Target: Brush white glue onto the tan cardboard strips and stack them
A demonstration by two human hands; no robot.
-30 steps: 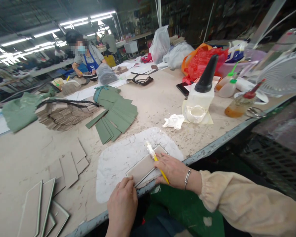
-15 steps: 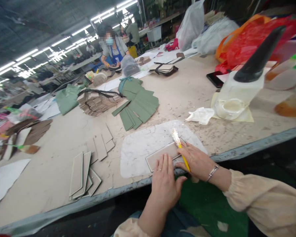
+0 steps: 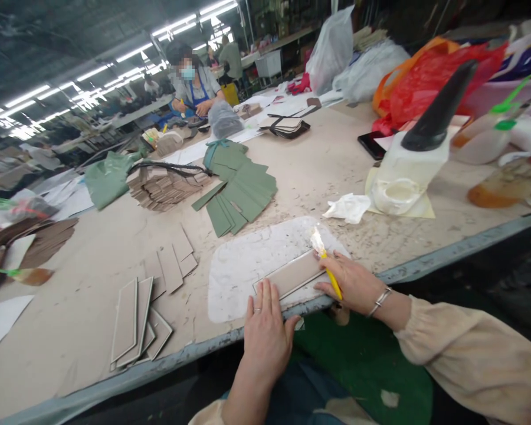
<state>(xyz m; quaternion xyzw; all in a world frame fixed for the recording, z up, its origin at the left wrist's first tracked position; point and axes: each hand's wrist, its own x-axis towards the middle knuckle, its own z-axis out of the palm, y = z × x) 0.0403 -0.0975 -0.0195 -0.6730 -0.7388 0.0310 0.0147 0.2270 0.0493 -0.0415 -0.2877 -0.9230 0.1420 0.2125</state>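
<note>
the left hand (image 3: 268, 333) lies palm down at the table's near edge, fingers straight and together, thumb spread, gripping nothing; its fingertips press on the left end of a beige rectangular panel (image 3: 294, 274) with a dark outline. the right hand (image 3: 354, 283) is closed on a slim yellow-handled tool (image 3: 333, 277), pinching it near the thumb, its white-caked tip pointing away, while its fingers reach the panel's right end. the panel lies flat on a pale, round-cornered mat (image 3: 230, 271) on the table (image 3: 318, 156). to the left, pale-edged panels (image 3: 128, 319) overlap in a loose pile, with plain beige pieces (image 3: 171, 268) just beyond. past the mat sit a crumpled white tissue (image 3: 348, 208) and a whitish plastic bottle (image 3: 409, 168) with a black conical top. farther back are fanned green strips (image 3: 243, 198), a strapped beige stack (image 3: 161, 188) and a smartphone (image 3: 371, 146). across the table, a co-worker (image 3: 197, 88) wears a blue apron and mask.
</note>
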